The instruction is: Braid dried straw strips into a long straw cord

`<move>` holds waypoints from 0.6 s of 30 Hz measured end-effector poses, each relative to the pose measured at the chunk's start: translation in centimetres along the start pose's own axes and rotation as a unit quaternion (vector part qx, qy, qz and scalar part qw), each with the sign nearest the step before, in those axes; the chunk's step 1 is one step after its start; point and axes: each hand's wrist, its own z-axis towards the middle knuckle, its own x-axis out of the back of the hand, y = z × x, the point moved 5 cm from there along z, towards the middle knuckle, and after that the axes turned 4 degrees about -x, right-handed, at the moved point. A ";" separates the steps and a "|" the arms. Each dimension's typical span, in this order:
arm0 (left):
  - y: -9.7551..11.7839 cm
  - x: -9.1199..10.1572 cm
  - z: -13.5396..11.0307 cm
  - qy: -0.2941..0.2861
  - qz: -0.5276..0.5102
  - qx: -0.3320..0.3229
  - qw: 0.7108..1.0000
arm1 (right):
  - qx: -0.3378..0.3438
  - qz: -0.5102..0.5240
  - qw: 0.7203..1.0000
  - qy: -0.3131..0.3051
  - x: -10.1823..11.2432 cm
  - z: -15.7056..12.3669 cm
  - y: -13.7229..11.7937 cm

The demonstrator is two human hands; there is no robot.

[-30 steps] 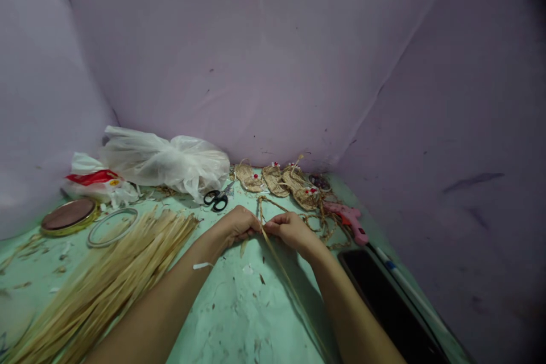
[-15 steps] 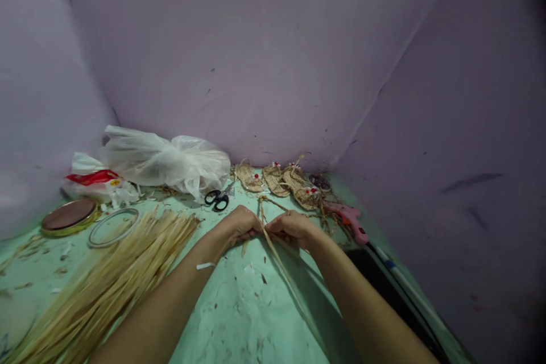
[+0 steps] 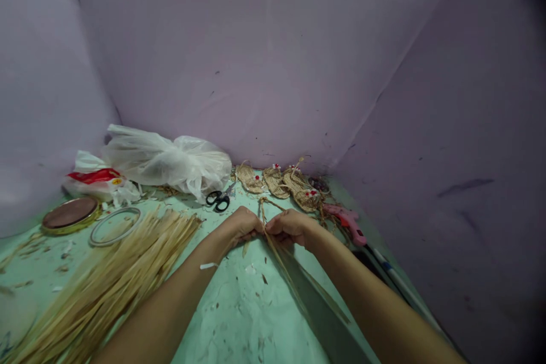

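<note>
The left hand (image 3: 246, 224) and right hand (image 3: 290, 225) are meeting over the green tabletop (image 3: 260, 313), both pinching a twisted fibre cord (image 3: 263, 213) between them. The loose strands (image 3: 283, 267) are now spreading into two lines, suggesting separate handling. The right forearm (image 3: 362, 281) is swinging outward, covering more of a dark flat object (image 3: 372, 263). Curled fingers are hiding the join (exact grip unverifiable); the strands' ends are proving indistinct.

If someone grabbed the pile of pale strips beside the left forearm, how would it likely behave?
The strips look thin and flat, so the pile is probably light for its bulk. With no tie in view and the strips loosely fanned, a grab would likely leave some behind. Their long, narrow shape suggests the free ends may droop.
</note>
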 end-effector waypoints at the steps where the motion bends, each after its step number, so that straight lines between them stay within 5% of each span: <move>1: 0.0 0.0 0.0 0.001 0.001 -0.001 1.000 | 0.002 -0.003 1.000 0.003 0.0 0.0 0.1; 8: 0.0 0.0 -0.1 0.001 0.018 -0.002 1.000 | 0.040 -0.127 0.988 0.079 0.5 0.1 -0.7; 15: -0.1 -0.4 0.4 0.030 0.090 0.005 0.995 | 0.040 -0.369 0.917 0.145 0.7 0.5 -3.0; 18: -0.5 -0.4 0.9 0.038 0.103 0.006 0.994 | 0.000 -0.326 0.938 0.117 0.1 0.2 -3.0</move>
